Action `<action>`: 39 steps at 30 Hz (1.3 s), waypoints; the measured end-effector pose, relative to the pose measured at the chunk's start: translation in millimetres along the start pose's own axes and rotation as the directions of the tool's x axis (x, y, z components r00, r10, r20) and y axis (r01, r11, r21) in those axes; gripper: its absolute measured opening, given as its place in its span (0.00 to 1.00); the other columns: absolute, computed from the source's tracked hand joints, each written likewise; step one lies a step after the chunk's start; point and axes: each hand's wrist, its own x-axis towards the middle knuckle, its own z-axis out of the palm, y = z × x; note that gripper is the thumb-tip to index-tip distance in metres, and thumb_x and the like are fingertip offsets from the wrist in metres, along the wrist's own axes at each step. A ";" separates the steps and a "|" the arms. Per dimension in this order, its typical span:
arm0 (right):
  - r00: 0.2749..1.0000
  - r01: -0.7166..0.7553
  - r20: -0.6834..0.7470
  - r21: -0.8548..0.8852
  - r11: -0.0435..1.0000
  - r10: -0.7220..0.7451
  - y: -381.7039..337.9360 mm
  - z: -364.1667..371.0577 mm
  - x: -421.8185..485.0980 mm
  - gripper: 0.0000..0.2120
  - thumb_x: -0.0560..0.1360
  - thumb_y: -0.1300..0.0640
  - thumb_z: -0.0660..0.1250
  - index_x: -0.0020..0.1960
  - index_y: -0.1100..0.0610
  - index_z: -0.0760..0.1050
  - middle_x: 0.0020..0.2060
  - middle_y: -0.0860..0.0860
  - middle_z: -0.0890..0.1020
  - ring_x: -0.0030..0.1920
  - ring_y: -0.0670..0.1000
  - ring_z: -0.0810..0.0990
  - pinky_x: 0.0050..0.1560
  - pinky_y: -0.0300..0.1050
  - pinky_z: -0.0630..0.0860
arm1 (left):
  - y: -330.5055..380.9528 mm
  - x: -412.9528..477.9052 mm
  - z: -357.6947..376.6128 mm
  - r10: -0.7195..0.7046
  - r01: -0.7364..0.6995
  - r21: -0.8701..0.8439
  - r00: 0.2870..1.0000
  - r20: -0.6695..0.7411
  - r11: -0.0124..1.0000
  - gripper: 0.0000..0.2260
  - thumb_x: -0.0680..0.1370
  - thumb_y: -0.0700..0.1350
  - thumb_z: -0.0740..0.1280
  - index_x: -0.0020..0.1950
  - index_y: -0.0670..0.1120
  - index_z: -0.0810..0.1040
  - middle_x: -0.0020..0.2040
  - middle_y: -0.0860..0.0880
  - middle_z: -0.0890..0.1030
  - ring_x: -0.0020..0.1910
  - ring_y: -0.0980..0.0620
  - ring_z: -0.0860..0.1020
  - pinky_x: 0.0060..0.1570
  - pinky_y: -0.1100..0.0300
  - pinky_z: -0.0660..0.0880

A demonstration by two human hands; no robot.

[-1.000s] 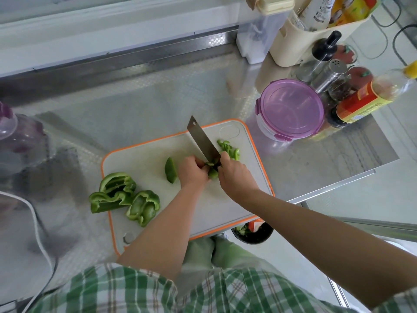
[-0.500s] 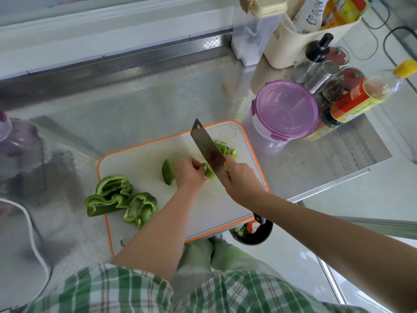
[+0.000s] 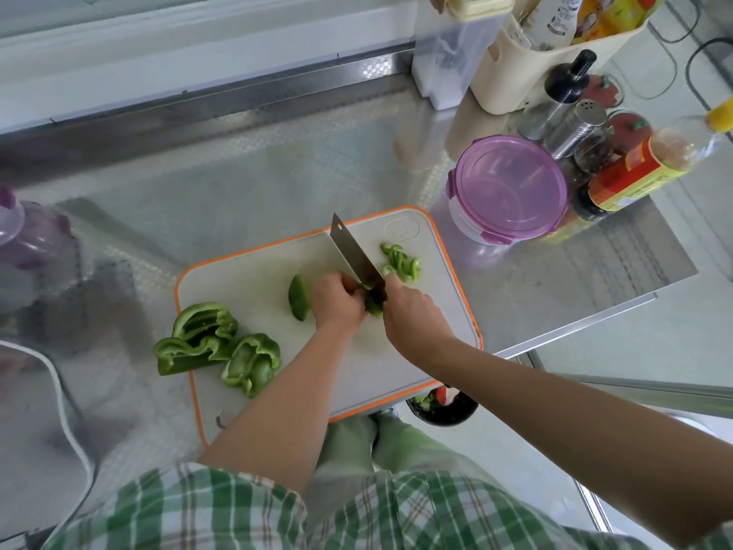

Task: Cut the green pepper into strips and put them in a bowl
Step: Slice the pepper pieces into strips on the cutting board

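Lowest in the frame, a black bowl (image 3: 442,412) shows just past the near edge of the board (image 3: 246,279). Two big pepper chunks (image 3: 214,343) lie at the board's left edge. Mid-frame, the left hand (image 3: 337,301), fingers curled, pins a pepper piece (image 3: 373,305) down. The right hand (image 3: 412,317) is wrapped round the knife (image 3: 355,254), blade on that piece. Cut strips (image 3: 400,264) lie just beyond, and a purple-lidded tub (image 3: 511,184) stands upper right.
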 end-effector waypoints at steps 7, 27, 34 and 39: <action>0.999 -0.001 -0.045 0.051 0.999 0.003 0.5 2.6 10.9 0.04 0.79 0.63 0.55 0.50 0.56 0.59 0.36 0.55 0.71 0.36 0.61 0.71 0.34 0.50 0.64 | 2.7 -3.9 -2.5 0.025 -0.025 -0.006 1.000 0.007 1.000 0.13 0.72 0.33 0.69 0.32 0.48 0.72 0.38 0.40 0.81 0.40 0.39 0.83 0.43 0.44 0.81; 1.000 0.011 -0.029 0.131 0.991 -0.008 5.9 0.4 -12.0 0.09 0.79 0.63 0.55 0.59 0.61 0.63 0.35 0.56 0.71 0.36 0.60 0.69 0.35 0.49 0.64 | 6.1 -9.2 -5.8 -0.025 0.025 -0.045 1.000 -0.004 0.999 0.14 0.74 0.33 0.67 0.32 0.47 0.71 0.33 0.46 0.78 0.37 0.40 0.82 0.40 0.46 0.81; 0.999 0.009 -0.049 0.079 0.997 -0.005 3.5 9.3 -7.7 0.05 0.78 0.64 0.55 0.53 0.58 0.61 0.33 0.54 0.71 0.33 0.60 0.71 0.31 0.50 0.62 | 6.4 -6.6 -5.2 -0.017 0.018 0.005 1.000 -0.018 1.000 0.14 0.72 0.35 0.70 0.32 0.50 0.73 0.42 0.40 0.83 0.44 0.40 0.82 0.47 0.46 0.80; 0.999 -0.008 -0.034 0.082 0.997 0.011 0.8 10.1 -5.7 0.07 0.78 0.66 0.55 0.50 0.57 0.59 0.33 0.53 0.69 0.33 0.59 0.70 0.32 0.49 0.61 | 5.9 -6.3 -5.5 -0.012 0.012 0.016 1.000 -0.011 1.000 0.14 0.73 0.35 0.69 0.31 0.50 0.73 0.41 0.39 0.83 0.42 0.39 0.83 0.46 0.45 0.81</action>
